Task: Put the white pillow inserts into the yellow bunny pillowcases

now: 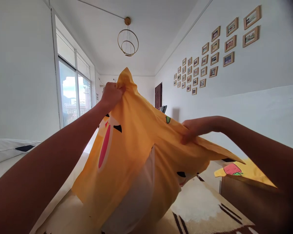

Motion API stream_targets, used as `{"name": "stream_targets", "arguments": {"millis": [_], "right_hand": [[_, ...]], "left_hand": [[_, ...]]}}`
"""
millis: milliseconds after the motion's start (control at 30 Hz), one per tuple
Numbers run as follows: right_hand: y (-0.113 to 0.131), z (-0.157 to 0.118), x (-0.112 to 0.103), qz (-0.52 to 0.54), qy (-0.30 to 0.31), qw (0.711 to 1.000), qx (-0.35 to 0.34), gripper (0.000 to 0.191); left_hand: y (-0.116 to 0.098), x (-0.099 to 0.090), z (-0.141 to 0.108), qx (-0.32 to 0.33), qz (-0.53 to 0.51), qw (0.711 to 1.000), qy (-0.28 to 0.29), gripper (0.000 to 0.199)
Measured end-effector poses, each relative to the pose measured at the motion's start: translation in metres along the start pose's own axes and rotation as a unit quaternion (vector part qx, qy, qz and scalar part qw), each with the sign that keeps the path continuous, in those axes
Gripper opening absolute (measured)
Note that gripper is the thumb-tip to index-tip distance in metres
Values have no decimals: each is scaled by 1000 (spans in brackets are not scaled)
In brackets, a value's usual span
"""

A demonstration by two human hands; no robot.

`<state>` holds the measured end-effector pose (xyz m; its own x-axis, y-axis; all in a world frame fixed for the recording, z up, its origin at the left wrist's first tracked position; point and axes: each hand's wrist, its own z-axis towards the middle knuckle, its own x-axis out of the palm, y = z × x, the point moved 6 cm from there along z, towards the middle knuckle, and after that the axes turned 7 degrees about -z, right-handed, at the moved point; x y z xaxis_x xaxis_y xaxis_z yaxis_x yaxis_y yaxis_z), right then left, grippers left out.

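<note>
A yellow pillowcase-like cloth [136, 130] hangs spread out in front of me, printed with a white and pink rabbit ear and black and green shapes. My left hand [113, 94] is closed on its upper corner, which sticks up as a peak above the fist. Lower on the right, my right hand [191, 130] grips the upper edge, and folds run between the two hands. A slit in the middle of the cloth shows a pale surface [136, 191]; whether that is lining or something inside, I cannot tell.
Below lies a beige and cream patterned blanket [197, 201]. Another yellow printed cloth [251, 172] rests on a brown box-like edge at the right. White bedding [9, 149] is at the left. Framed pictures [205, 60] hang on the right wall, and a ring lamp [128, 42] overhead.
</note>
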<state>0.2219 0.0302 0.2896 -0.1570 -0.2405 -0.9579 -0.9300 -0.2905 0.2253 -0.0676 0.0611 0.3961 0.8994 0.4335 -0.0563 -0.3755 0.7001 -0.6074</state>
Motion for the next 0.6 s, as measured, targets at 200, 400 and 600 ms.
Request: {"name": "stream_targets", "arguments": {"millis": [200, 400, 600], "right_hand": [[-40, -11, 7, 26, -11, 999, 38, 25], [-43, 13, 31, -22, -3, 999, 24, 20], [-49, 18, 12, 48, -160, 985, -40, 13]], "left_hand": [[17, -19, 14, -8, -6, 1000, -29, 13], [27, -26, 20, -23, -16, 997, -69, 16], [31, -45, 21, -38, -26, 993, -110, 12]]}}
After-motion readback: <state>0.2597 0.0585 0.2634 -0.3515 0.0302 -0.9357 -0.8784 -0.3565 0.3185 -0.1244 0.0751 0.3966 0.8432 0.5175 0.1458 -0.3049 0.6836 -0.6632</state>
